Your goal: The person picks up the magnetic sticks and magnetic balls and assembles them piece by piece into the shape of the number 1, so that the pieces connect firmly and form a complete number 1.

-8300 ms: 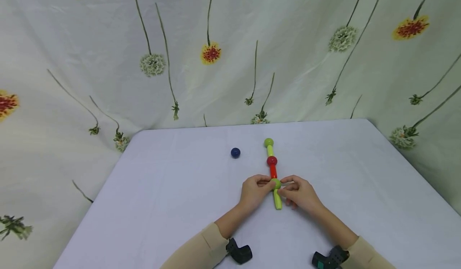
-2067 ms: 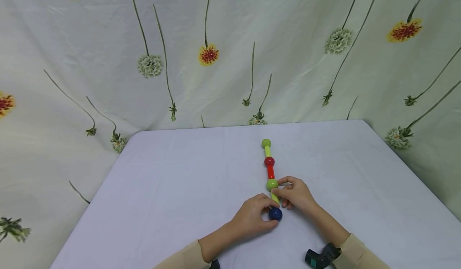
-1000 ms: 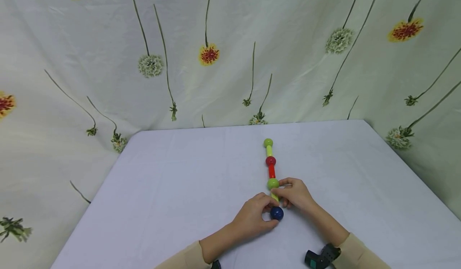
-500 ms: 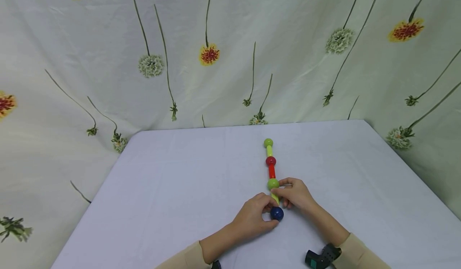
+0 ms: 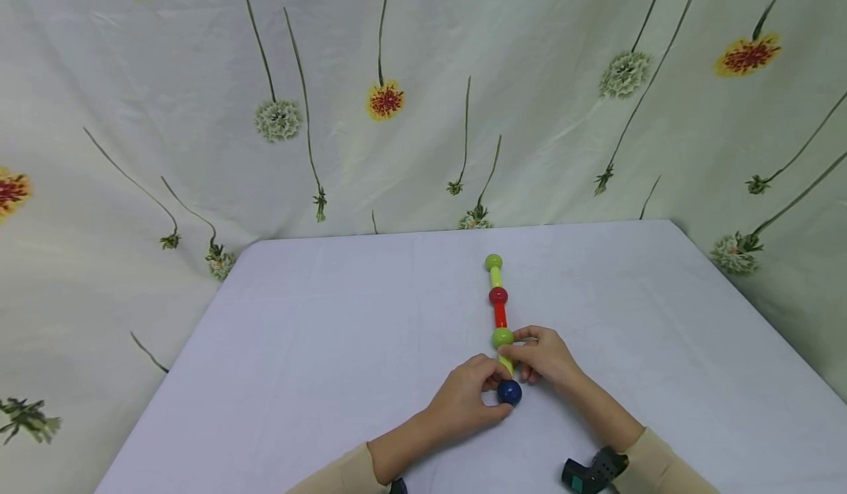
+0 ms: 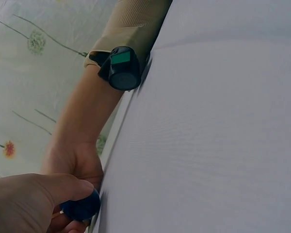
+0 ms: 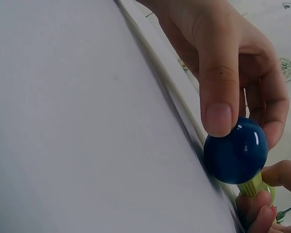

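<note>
My left hand [image 5: 466, 398] pinches a dark blue ball [image 5: 509, 392] between thumb and fingers at the near end of a row of joined balls and rods. In the right wrist view the blue ball [image 7: 236, 151] meets the end of a ridged yellow-green rod [image 7: 251, 186]. My right hand [image 5: 545, 358] grips that rod just below a green ball [image 5: 502, 337], hiding part of it. Farther along lie a red rod [image 5: 500, 315], a red ball [image 5: 498, 296], another yellow-green rod [image 5: 495, 278] and a smaller-looking green ball [image 5: 492, 262].
A white-covered table [image 5: 317, 332] lies under the row. Behind it hangs a pale cloth [image 5: 423, 148] printed with flowers. A black wrist camera [image 5: 594, 472] sits at the right sleeve.
Some eight seconds ago the blue ball lay alone farther back, left of the row; now my left hand holds it at the near rod's end. Over the last second almost nothing moves.
</note>
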The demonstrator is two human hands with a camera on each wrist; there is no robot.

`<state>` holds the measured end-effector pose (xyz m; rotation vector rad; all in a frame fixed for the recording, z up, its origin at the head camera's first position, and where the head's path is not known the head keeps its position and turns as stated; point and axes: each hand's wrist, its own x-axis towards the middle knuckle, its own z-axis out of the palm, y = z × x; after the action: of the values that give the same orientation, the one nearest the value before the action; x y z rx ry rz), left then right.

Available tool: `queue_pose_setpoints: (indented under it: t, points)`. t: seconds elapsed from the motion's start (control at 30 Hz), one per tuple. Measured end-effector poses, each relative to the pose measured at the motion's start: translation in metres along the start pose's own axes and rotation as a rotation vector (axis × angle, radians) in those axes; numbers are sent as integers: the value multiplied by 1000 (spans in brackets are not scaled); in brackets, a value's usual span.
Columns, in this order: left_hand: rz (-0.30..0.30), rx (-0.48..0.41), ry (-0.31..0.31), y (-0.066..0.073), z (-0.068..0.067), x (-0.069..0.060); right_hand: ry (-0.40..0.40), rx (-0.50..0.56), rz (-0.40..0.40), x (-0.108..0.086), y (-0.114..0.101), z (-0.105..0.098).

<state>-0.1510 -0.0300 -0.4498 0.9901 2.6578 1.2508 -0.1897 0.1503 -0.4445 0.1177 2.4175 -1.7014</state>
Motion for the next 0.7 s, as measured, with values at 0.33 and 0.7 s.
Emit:
queue_pose_setpoints:
  t: [0.33, 0.7]
  points:
    - [2, -13, 9, -1, 0, -1, -11, 30, 4, 1, 1, -2]
    - [-1, -21, 45, 0, -5, -2, -2, 40, 22, 3, -1, -16]
